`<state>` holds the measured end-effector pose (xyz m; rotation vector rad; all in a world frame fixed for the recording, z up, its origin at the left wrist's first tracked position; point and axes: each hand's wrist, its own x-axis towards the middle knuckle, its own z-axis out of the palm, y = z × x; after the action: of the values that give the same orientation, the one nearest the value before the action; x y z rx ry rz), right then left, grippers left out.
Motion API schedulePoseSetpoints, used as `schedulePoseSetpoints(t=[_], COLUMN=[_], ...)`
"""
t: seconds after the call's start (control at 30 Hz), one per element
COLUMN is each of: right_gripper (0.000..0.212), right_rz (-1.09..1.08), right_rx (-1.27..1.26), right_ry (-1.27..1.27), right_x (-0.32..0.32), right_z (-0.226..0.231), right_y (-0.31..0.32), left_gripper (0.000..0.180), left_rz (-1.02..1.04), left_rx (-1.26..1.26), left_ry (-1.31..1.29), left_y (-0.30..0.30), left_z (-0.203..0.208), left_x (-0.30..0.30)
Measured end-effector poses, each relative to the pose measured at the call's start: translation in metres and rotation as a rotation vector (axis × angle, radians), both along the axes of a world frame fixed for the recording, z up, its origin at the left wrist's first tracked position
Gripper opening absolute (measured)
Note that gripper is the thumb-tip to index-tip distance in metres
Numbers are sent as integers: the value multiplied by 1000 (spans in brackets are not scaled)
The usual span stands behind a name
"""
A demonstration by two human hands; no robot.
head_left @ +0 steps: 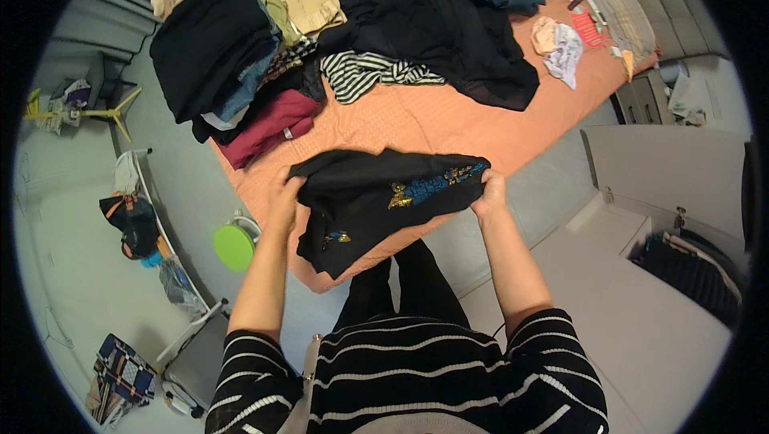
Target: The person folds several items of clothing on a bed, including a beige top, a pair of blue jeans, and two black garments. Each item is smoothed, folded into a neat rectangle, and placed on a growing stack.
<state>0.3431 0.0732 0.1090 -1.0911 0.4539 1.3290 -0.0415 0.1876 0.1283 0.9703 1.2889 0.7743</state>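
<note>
A black garment (352, 185) with a blue and gold sequin-like pattern is stretched between my hands, over the near corner of the bed. My left hand (284, 197) is closed on its left edge, and my right hand (491, 193) grips the right end beside the pattern. The cloth's lower left part hangs down over the bed's edge, with a small patch of the same colours on it. Whether it is a top or trousers I cannot make out. The fingertips are partly hidden by the cloth.
On the orange bedspread (384, 125) lie a stack of folded clothes (208, 49), a black-and-white striped garment (364, 73) and a heap of black clothing (432, 25). A green round stool (234, 247) stands at the left. An open cabinet (641, 193) is on the right.
</note>
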Motion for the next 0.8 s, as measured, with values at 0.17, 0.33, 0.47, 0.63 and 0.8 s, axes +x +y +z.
schedulePoseSetpoints(t=[0.17,0.33,0.47,0.63,0.8], right_gripper=[26,35,34,30,33], right_rz=[210,487,461,455,325], right_rx=[266,534,618,556,560], right_ry=[-86,-821,-1011,-1047,-1431], right_x=[-11,-33,-54,-101,-61], right_z=[169,344,418,433,419], right_y=[-5,-10,-20,3,28], left_gripper=[45,59,67,42,9], left_rz=[-79,-120,-430,-720,-196], left_rx=[-173,29,69,355,615], left_ry=[-653,-987,-1110,-205,-75], left_y=[16,25,-8,-46,12], left_z=[121,251,314,296,316], left_x=[-43,-86,-61,-6,-19])
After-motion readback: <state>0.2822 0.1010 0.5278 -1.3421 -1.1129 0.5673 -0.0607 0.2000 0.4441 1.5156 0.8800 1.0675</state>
